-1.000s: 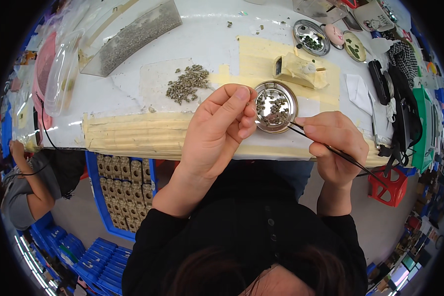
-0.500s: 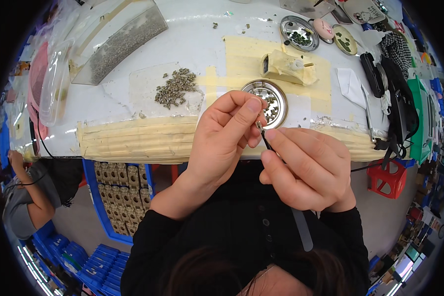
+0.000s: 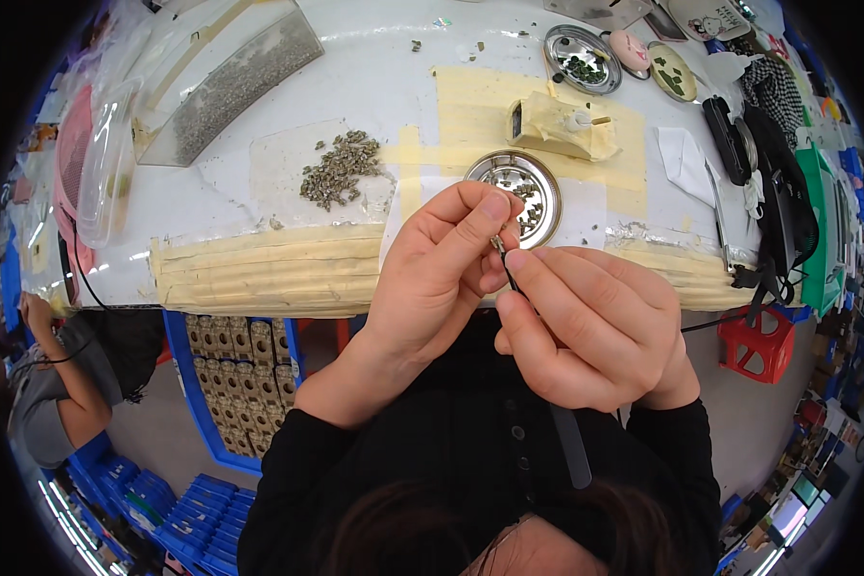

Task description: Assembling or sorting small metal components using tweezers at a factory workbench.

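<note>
My left hand [image 3: 432, 259] is closed, thumb and forefinger pinching a tiny metal part [image 3: 496, 243] above the table's front edge. In my right hand [image 3: 600, 326] is a slim dark pair of tweezers [image 3: 570, 451]; the tip meets the tiny part, and the flat grey end sticks out below the palm. My fingers partly cover the part, so its shape is hard to make out. Just beyond my fingertips stands a round steel dish [image 3: 558, 206] with several small metal pieces in it. To the left lies a heap of similar small metal parts [image 3: 341, 171] on a clear sheet.
A clear bin [image 3: 230, 96] of tiny parts stands far left. Behind the dish sits a tape-wrapped block [image 3: 562, 130]; further back are a second steel dish [image 3: 600, 86] and a yellowish dish [image 3: 672, 72]. A blue crate [image 3: 187, 384] sits below the table; another person's arm [image 3: 62, 365] shows at left.
My right hand has shifted slightly left, and the tweezers' grey end has swung left with it. The left hand stays nearly in place, still pinching the part.
</note>
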A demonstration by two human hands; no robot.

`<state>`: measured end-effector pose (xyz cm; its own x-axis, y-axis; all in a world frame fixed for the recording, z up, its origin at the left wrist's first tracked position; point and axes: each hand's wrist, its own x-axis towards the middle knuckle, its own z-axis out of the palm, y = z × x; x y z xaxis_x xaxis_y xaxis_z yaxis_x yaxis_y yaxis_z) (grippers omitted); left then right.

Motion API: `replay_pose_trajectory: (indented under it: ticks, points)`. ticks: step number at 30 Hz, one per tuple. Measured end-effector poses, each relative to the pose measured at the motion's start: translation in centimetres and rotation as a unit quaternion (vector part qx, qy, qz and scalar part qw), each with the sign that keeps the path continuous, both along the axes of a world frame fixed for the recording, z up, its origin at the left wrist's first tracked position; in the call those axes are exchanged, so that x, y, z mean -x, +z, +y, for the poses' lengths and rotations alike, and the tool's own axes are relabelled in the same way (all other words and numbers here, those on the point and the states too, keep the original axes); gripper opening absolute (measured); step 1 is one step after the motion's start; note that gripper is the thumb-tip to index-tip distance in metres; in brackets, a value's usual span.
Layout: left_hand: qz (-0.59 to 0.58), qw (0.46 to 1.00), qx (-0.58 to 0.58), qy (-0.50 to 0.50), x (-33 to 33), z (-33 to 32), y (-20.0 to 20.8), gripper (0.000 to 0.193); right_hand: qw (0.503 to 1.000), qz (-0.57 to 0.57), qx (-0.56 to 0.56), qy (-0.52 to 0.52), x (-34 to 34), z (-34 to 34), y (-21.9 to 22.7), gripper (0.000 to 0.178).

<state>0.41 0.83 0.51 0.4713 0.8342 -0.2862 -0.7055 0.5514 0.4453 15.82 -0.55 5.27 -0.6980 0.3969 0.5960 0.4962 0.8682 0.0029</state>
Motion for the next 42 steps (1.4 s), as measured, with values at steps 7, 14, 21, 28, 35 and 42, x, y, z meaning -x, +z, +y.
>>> replay_pose_trajectory:
  ticks: [7,14,21,28,35,42]
  points:
    - [-0.001,1.0,-0.004,0.005,-0.18,-0.02,-0.16,0.016,0.999,0.025,-0.012,-0.02,0.13,0.03,-0.44,0.006]
    - [-0.002,1.0,-0.008,0.009,-0.35,-0.08,-0.42,0.017,0.999,0.043,-0.014,-0.019,0.09,0.11,-0.78,0.006]
    - [0.009,1.0,-0.022,-0.007,-0.44,-0.1,-0.07,0.017,0.998,0.065,-0.003,-0.019,-0.1,-0.03,-0.72,0.008]
    - [0.013,0.999,-0.03,0.001,-0.43,0.01,-0.22,0.015,0.99,0.136,0.039,0.0,-0.65,-0.15,-0.34,0.016]
    - [0.066,0.994,-0.079,0.03,-0.23,-0.39,0.0,0.014,0.986,0.148,0.07,0.014,-0.56,-0.29,-0.58,0.02]
    - [0.069,0.992,-0.095,0.037,-0.25,-0.46,0.26,0.014,0.986,0.158,0.051,0.005,-0.52,-0.45,-0.56,0.018]
